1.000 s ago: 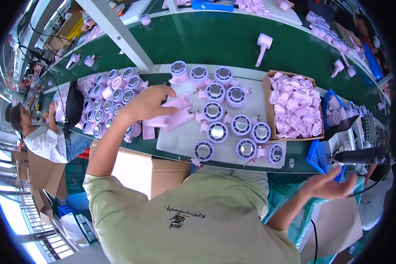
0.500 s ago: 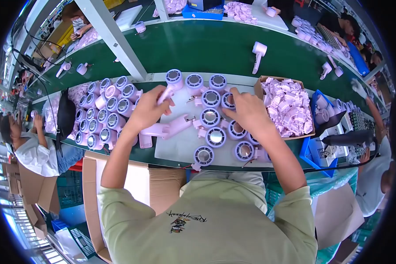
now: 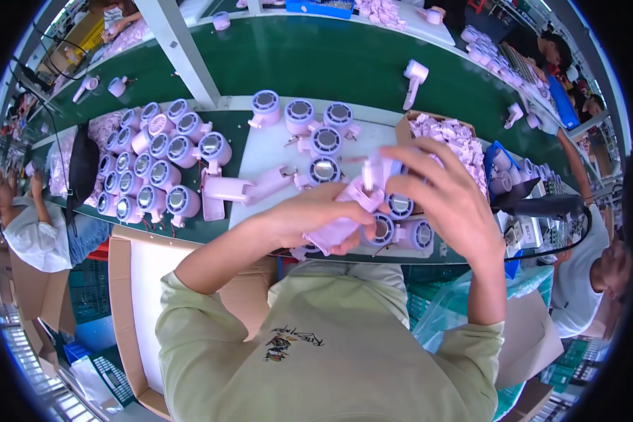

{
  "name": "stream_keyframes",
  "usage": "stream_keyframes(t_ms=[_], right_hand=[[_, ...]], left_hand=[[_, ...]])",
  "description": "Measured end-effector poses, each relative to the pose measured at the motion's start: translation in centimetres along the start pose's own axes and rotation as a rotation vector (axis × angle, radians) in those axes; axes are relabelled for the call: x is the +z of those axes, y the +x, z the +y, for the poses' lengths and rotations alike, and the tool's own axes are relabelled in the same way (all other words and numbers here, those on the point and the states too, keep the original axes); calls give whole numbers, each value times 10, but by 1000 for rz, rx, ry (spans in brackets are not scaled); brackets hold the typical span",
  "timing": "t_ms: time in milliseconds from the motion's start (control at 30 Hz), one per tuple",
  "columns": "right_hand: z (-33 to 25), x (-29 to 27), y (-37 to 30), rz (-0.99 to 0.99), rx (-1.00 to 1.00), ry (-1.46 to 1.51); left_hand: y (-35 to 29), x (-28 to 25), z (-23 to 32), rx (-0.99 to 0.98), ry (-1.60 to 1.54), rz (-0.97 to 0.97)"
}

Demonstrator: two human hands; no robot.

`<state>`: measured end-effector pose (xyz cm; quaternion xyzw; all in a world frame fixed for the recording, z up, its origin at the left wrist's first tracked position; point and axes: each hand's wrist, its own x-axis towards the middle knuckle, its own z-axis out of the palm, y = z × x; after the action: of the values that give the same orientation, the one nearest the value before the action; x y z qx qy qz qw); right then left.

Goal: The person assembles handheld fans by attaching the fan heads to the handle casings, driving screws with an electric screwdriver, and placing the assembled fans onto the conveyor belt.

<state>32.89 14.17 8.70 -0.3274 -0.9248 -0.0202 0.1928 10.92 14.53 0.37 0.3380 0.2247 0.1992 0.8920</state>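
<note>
My left hand [image 3: 295,213] is closed around a pink hollow handle shell [image 3: 333,231], its open end tilted up toward the right. Against that end, my right hand [image 3: 451,193] grips a lavender round fan head [image 3: 395,167], smeared by motion and mostly covered by the fingers. Whether the two parts are joined I cannot tell. Just beyond the hands, several fan heads with dark round centres [image 3: 325,141] stand on a white sheet [image 3: 260,158]. Two loose pink handle shells [image 3: 226,188] lie left of my left wrist, one partly on the sheet.
Many finished-looking fan heads [image 3: 150,165] cluster at left. A carton [image 3: 403,131] of small pink parts stands at right, beside blue bins [image 3: 497,151]. A green belt [image 3: 309,60] carries scattered pieces. An open carton [image 3: 122,302] sits below the bench edge. People work on both sides.
My left hand has come right and toward me with a pink handle shell. My right hand has lifted a fan head off the sheet to meet it. The whole view has shifted slightly.
</note>
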Motion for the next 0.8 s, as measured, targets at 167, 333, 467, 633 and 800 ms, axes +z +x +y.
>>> stream_keyframes(t_ms=[167,333,467,633,800], right_hand=[[-19,-15,-27,-148,-124,-134],[-22,-9,-45,-122,-189,-147],[-19,-13,-45,-93,-216,-153],[-36,-8,-48,109,132,169],[-35,8,-51,66,259,273]], left_hand=[[-2,23,-3,-88,277,32],[-7,33,-12,-116,486,-16],[-12,39,-13,-56,543,-4],[-8,39,-14,200,579,110],[6,46,-21,284,630,17]])
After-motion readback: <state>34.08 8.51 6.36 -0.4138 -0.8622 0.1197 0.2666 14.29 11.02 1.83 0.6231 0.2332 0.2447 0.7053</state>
